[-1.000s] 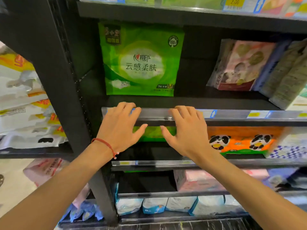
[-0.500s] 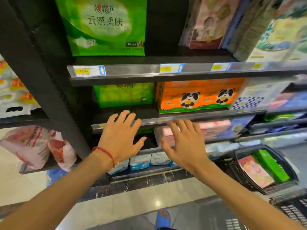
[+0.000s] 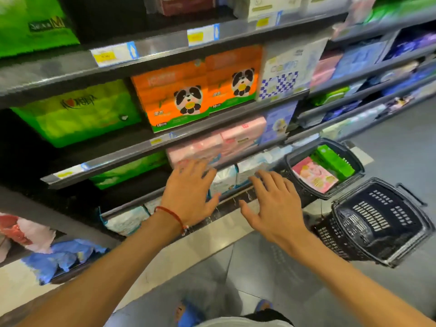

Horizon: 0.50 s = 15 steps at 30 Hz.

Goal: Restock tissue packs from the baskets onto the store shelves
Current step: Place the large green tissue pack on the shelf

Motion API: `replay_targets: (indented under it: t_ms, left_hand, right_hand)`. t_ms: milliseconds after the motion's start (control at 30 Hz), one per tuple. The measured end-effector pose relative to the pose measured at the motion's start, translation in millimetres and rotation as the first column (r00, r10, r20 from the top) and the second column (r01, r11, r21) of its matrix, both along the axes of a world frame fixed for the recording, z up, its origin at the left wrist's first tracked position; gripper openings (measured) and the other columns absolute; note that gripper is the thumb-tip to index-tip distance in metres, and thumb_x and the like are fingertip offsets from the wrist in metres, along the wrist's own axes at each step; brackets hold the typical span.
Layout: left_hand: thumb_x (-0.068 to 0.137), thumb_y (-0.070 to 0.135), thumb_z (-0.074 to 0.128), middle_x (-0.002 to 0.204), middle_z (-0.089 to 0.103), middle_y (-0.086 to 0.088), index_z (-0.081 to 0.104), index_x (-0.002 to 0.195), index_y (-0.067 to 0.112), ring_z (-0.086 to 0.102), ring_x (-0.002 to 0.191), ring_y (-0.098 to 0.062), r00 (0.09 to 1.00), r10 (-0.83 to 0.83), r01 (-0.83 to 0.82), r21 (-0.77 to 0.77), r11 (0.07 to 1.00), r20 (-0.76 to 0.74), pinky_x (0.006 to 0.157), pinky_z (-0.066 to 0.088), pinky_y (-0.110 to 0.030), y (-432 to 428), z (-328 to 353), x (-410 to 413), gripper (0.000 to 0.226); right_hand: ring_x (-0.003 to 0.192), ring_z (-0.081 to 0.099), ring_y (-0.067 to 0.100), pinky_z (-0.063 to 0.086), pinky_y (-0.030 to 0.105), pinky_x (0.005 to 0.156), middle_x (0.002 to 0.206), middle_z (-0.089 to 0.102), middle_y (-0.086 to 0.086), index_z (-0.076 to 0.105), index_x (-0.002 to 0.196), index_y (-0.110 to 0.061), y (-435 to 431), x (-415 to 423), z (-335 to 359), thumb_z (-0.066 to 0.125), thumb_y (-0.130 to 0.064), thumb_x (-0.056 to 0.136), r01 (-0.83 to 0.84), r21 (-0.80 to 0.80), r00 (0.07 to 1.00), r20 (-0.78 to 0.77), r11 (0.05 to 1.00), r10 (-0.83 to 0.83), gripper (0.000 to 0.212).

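Both hands are reaching out palm-down in front of the lower store shelves (image 3: 113, 161), holding nothing. The left hand (image 3: 191, 192), wearing a red string bracelet (image 3: 173, 215) at the wrist, is spreading its fingers wide. Its fingertips are lying over the bottom edge of the pink tissue packs (image 3: 219, 140) at its twelve o'clock, and blur is making it impossible to tell whether they are touching. The right hand (image 3: 276, 204) is hovering just beside it at three o'clock, fingers straight and fanned, pointing toward eleven o'clock at the white-and-blue packs (image 3: 224, 180) on the lowest shelf. At two o'clock from the right hand, a black basket (image 3: 299, 187) is sitting on the floor against the shelving, carrying a pink tissue pack (image 3: 315, 174) and green tissue packs (image 3: 335, 161) lying side by side. A second black basket (image 3: 330, 239) is standing at four o'clock of the first, close beside it. Higher up, at twelve o'clock from the left hand, orange panda packs (image 3: 179, 100) are standing two abreast, with a green pack (image 3: 77, 114) at their nine o'clock and a blue checkered pack (image 3: 283, 83) at their three o'clock. Blue slippers (image 3: 186, 312) are showing at six o'clock on the grey floor.
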<state>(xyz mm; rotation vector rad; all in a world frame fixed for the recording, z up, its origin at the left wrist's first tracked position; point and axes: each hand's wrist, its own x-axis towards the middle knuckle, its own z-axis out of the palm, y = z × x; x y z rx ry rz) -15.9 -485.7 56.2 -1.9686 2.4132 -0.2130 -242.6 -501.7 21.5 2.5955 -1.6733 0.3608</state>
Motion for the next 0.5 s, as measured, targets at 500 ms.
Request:
replay_targets:
  t_ms: [500]
  left_hand:
    - [0.088,0.058,0.048,0.136,0.059,-0.009,0.062,0.133,0.017,0.055,0.124,-0.031,0.987,-0.141,0.150,0.108,0.983,-0.083,0.089,0.050,-0.045,-87,-60,-255,0.063]
  right_hand:
    - [0.126,0.058,0.034,0.042,0.048,0.106,0.136,0.065,0.010,0.067,0.133,-0.014,-46,-262,-36,0.048,-0.060,0.093,0.202,0.101,0.978,-0.075,0.974,-0.195,0.064]
